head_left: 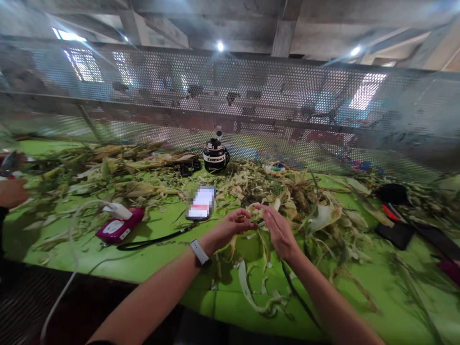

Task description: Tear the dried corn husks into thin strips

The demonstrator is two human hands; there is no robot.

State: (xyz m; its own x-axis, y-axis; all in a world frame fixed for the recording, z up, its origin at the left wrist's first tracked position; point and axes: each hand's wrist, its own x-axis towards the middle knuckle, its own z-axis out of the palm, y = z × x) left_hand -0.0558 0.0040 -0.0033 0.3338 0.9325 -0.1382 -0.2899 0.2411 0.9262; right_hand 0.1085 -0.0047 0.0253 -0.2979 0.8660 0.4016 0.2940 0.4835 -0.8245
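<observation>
The pale husks [293, 203] looked thin and papery — a hard tug might have torn them. They lay right of centre in the frame, beyond and beside my fingers [271, 221]. My left hand [227, 232] was curled, my right hand [281, 235] straighter — whether either gripped anything, I couldn't tell. A phone [201, 202] lay left of centre on the green surface [158, 261].

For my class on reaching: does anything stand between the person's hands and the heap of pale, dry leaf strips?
Nothing visible does: the bare left hand and bare right hand are at the near edge of the pale, dry heap.
</observation>
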